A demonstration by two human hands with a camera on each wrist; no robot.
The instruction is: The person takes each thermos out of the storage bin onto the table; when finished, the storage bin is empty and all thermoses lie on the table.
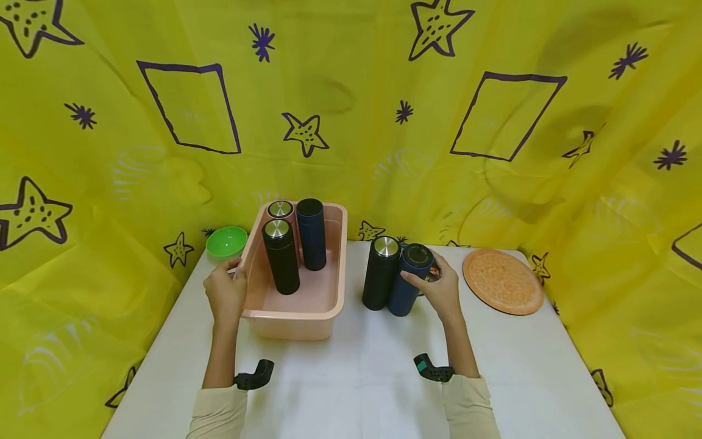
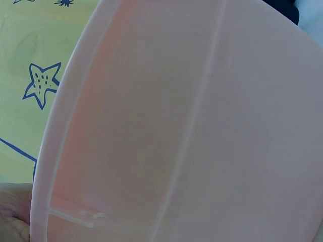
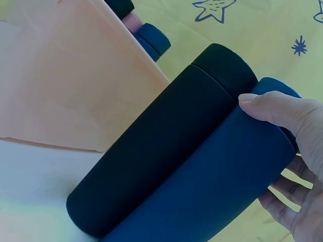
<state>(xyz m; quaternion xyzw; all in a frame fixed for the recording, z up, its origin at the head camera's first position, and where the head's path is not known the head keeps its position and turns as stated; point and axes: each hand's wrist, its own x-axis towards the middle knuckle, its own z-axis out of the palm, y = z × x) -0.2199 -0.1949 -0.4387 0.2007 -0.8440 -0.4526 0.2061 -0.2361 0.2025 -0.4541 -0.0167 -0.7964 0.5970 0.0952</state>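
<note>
My left hand [image 1: 226,296] holds the left rim of a pink plastic basin [image 1: 341,262]; in the left wrist view the basin wall [image 2: 136,126] hides most of that hand. Inside the basin stand a black flask [image 1: 282,262], a pink flask [image 1: 281,209] with a silver-topped lid, and a dark blue flask [image 1: 311,238]. To the right of the basin, my right hand [image 1: 442,289] grips another blue flask [image 1: 404,296] near its top, thumb across the front. Against that flask's left side stands a black flask [image 1: 378,280] with a silver-topped lid, upright on the table.
A green bowl [image 1: 226,242] sits behind my left hand at the table's edge. Partly hidden behind the right hand is a small patterned object [image 1: 435,272]. A round orange-brown board [image 1: 501,281] lies at the right. Yellow curtains [image 1: 351,171] enclose the white table [image 1: 351,390].
</note>
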